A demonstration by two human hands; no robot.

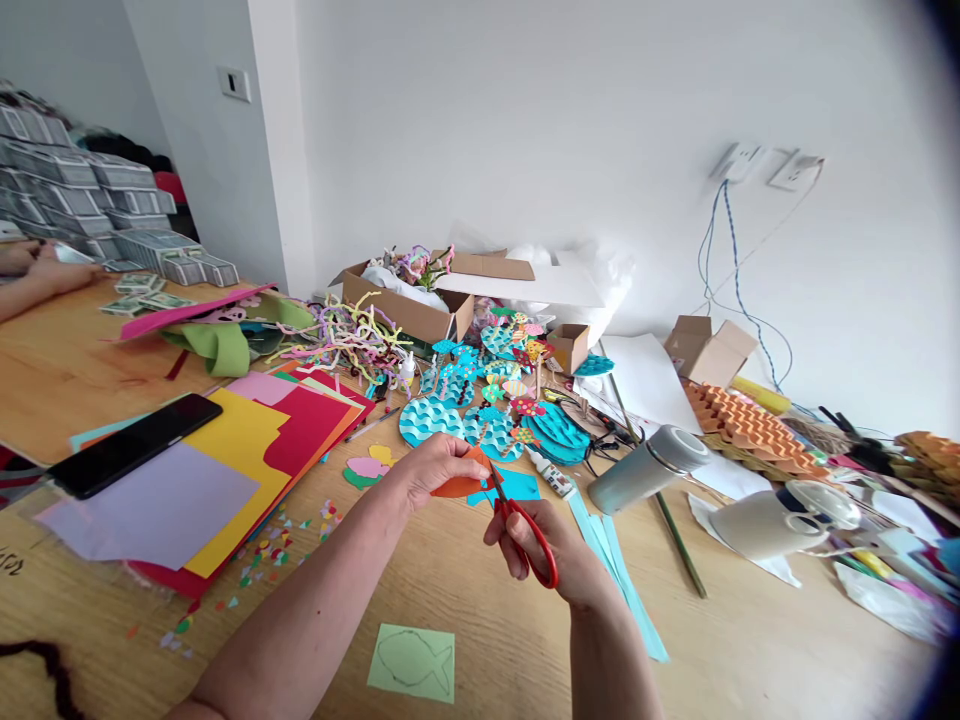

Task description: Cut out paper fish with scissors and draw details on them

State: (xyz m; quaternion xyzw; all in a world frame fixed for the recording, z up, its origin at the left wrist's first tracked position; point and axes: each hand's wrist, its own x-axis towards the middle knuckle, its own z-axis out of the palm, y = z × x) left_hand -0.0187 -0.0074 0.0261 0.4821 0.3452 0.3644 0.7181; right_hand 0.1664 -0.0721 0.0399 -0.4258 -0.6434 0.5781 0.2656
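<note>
The one view looks from the wearer's head, forward and down over the table [450, 620], with both forearms reaching in from the lower edge. The hands, left [439, 465] and right [540, 545], are fairly near; the wall [510, 130] stands farther off, facing the camera across the top.

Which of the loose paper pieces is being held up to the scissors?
The orange piece, pinched in the left hand at the blades of the red-handled scissors. The blue piece and the pale green piece with the fish outline are unheld.
</note>
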